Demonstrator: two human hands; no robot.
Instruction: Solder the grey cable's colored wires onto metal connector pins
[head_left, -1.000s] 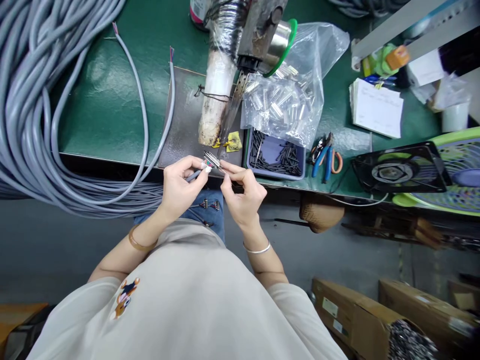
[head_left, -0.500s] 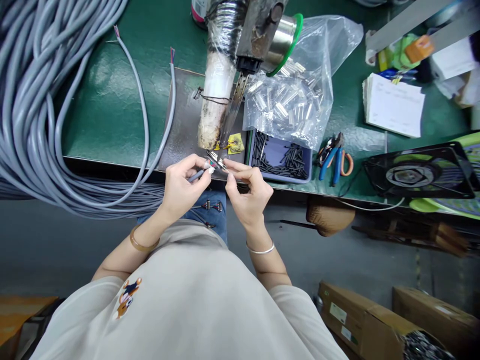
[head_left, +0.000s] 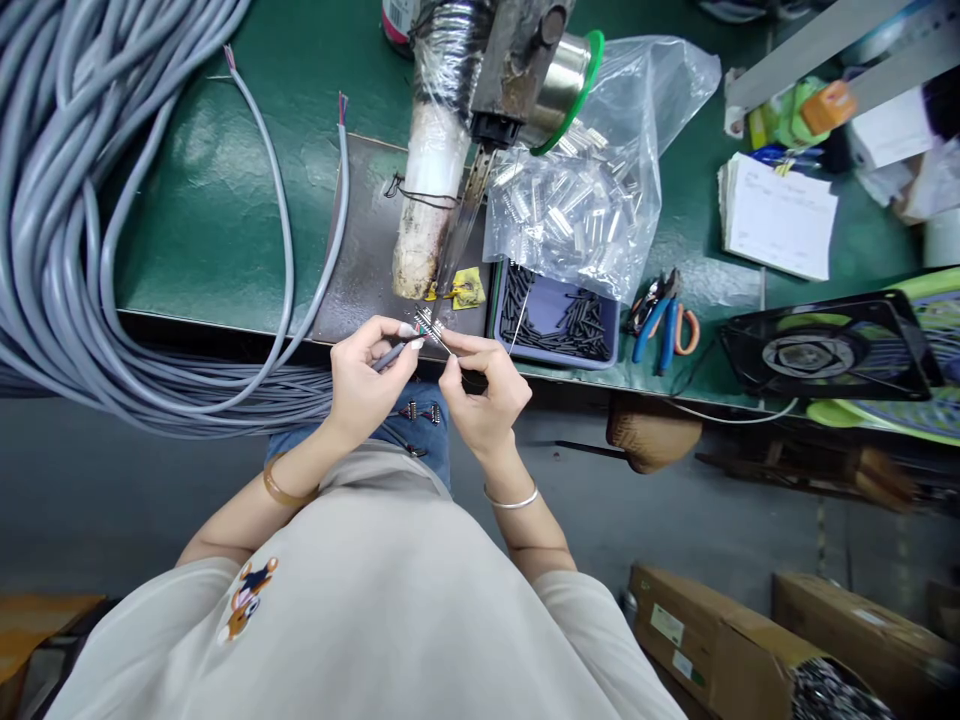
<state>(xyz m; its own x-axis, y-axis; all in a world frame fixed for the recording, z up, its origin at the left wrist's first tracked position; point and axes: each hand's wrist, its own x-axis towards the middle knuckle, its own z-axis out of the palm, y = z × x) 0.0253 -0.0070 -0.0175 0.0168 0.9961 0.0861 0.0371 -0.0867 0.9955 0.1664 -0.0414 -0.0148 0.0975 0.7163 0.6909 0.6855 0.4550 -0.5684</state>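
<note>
My left hand (head_left: pixel 367 372) pinches the end of a grey cable (head_left: pixel 388 357), whose thin coloured wires reach a small multi-pin connector (head_left: pixel 429 326). My right hand (head_left: pixel 486 388) is closed, thumb against fingers, on a thin wire (head_left: pixel 444 345) that points at the connector. Directly above the connector is the tip of a soldering iron (head_left: pixel 441 290), fixed beside a stained white tube (head_left: pixel 424 200). A small yellow piece (head_left: pixel 469 288) lies behind my fingers on the dark mat (head_left: pixel 367 220).
Coiled grey cables (head_left: pixel 45 200) fill the left. On the right are a purple tray (head_left: pixel 551 300) of black sleeves, a clear bag (head_left: pixel 637 110) of connectors, cutters (head_left: pixel 666 325), papers (head_left: pixel 780 215) and a black fan (head_left: pixel 832 345). A metal spool (head_left: pixel 559 90) hangs above the bag.
My right hand has shifted slightly left and down, and the thin wire now shows more clearly at its fingertips. My left hand keeps its pinch near the same spot. The whole view has moved slightly.
</note>
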